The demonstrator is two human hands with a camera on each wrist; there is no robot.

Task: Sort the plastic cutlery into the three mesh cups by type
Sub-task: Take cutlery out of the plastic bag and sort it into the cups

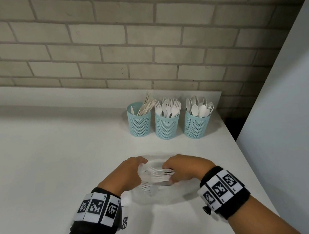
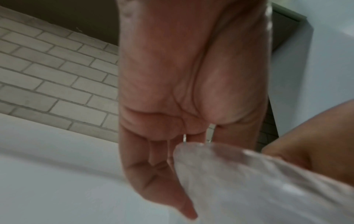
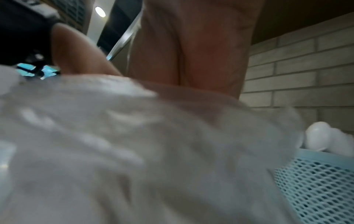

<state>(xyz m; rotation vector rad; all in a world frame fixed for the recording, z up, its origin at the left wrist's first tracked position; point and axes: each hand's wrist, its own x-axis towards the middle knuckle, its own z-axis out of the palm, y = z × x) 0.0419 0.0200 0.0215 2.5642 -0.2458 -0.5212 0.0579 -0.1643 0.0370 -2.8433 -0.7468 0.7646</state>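
Both hands, left hand and right hand, grip a clear plastic bag of forks, mesh cups at twelve o'clock.

Thin clear crinkled plastic bag, white plastic forks, perforated matt turquoise cups, smooth white table

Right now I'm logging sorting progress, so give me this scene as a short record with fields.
surface: white table
bag: clear plastic bag on the table, forks inside
left hand: grips the bag's left side
right hand: grips the bag's right side
left cup: knives, as far as can be told
middle cup: forks
right cup: spoons
cups: upright in a row near the brick wall
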